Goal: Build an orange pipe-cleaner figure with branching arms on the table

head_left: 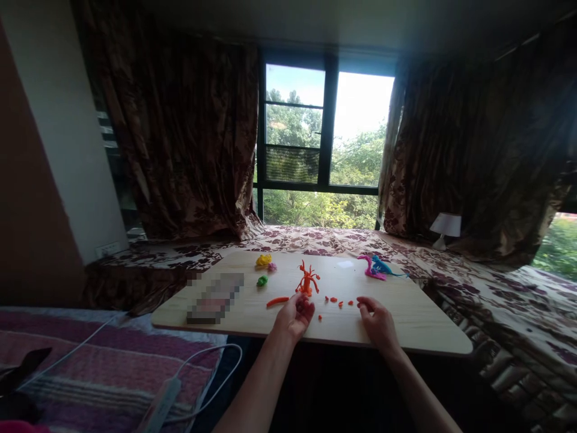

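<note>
An orange clay figure (308, 281) with several thin, branching arms stands upright near the middle of the board. My left hand (295, 316) is just in front of it, palm turned up and fingers curled; what they hold, if anything, is hidden. Beside that hand lies an orange clay roll (277, 302). My right hand (378, 323) rests low over the board, thumb and forefinger closed at a small bit of orange clay. Several loose orange clay bits (341, 304) are scattered between my hands.
The pale wooden table (419, 325) bears yellow clay (264, 260), green clay (262, 281), pink and blue clay shapes (378, 266), and a blurred flat object (216, 297) at left. A white cable (237, 347) loops near the front edge. A lamp (445, 227) stands far right.
</note>
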Demonstrator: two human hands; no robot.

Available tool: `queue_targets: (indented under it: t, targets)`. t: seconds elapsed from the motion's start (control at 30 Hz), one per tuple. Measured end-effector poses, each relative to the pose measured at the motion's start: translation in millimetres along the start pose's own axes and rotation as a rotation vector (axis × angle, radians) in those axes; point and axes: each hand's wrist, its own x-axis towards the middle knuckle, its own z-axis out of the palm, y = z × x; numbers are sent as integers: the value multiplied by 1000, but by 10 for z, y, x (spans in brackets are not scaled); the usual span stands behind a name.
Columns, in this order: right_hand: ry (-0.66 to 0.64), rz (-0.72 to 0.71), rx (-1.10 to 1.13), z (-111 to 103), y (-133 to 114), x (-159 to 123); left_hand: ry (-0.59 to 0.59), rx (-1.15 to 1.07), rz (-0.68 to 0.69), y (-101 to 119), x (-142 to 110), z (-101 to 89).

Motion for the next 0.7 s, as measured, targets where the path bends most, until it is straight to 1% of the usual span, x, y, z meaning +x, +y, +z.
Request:
queue_targets:
  t: [0.17, 0.47, 0.7]
  targets:
    - [4, -12, -16, 7, -3, -10, 9, -81, -12, -57, 102, 68]
    - [-19, -37, -57, 23, 4, -15, -22, -152, -13, -50, 132, 71]
    - [-29, -58, -73, 21, 3, -14, -16, -171, -22, -58, 185, 90]
